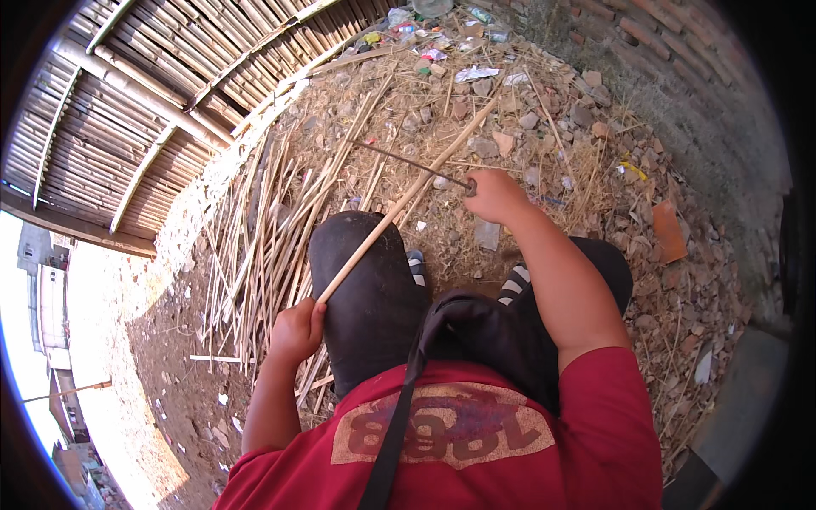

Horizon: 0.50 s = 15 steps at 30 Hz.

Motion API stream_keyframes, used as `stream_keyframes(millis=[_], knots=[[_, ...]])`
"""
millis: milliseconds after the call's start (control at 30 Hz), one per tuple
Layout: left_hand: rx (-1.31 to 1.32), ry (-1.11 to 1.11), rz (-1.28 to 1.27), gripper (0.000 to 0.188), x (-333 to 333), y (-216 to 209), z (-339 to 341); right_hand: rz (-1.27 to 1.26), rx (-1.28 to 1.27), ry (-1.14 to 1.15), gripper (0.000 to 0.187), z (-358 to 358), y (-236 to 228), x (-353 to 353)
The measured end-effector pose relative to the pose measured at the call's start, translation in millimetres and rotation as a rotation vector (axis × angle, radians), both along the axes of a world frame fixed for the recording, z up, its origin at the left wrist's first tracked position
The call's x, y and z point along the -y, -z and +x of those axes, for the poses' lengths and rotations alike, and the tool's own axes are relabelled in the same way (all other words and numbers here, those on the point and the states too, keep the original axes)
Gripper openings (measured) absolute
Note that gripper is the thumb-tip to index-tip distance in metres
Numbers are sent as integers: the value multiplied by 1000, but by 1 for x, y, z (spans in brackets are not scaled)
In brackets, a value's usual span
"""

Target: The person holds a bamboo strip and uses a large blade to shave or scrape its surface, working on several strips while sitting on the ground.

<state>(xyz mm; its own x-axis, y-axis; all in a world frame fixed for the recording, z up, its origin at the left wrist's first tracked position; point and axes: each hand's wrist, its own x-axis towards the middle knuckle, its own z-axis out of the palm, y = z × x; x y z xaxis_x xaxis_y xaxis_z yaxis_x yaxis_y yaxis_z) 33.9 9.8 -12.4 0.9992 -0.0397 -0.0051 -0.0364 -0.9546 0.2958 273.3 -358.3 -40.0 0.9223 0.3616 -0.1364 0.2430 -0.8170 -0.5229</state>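
At the bottom of the frame a red shirt (pixel 476 442) with a dark strap (pixel 399 425) across it fills the near view, and above it the person's dark-trousered knees (pixel 370 289) rise toward centre. The left hand (pixel 296 330), at lower centre-left, has its fingers curled shut around the near end of a long pale bamboo stick (pixel 399 204), which runs diagonally over the left knee up toward the upper right. Further up, just right of centre, the right hand (pixel 493 195) is closed in a fist on the handle of a thin dark blade (pixel 408 161) that lies against the stick and points to the upper left. Left of the knees a heap of split bamboo strips (pixel 263 238) lies on the ground. Beyond, stones and litter (pixel 544 119) cover the dry earth, with a bamboo fence (pixel 153 93) at upper left.
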Motion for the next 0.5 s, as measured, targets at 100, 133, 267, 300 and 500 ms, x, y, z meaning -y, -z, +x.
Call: stream_keyframes(millis=[100, 133, 267, 300, 500], knots=[[-32, -14, 13, 33, 0, -6, 6, 22, -16, 131, 29, 13, 14, 11], [-48, -13, -2, 33, -1, -7, 6, 8, 5, 111, 30, 12, 9, 8], [-42, -25, -5, 34, -3, -2, -1, -119, 21, -104, 34, -9, -27, -18], [-33, -18, -32, 34, -2, 2, 0, -45, 9, -10, 33, -2, -10, -13], [-89, 17, -17, 35, -5, -16, 15, 26, -8, 245, 31, 22, 25, 28]])
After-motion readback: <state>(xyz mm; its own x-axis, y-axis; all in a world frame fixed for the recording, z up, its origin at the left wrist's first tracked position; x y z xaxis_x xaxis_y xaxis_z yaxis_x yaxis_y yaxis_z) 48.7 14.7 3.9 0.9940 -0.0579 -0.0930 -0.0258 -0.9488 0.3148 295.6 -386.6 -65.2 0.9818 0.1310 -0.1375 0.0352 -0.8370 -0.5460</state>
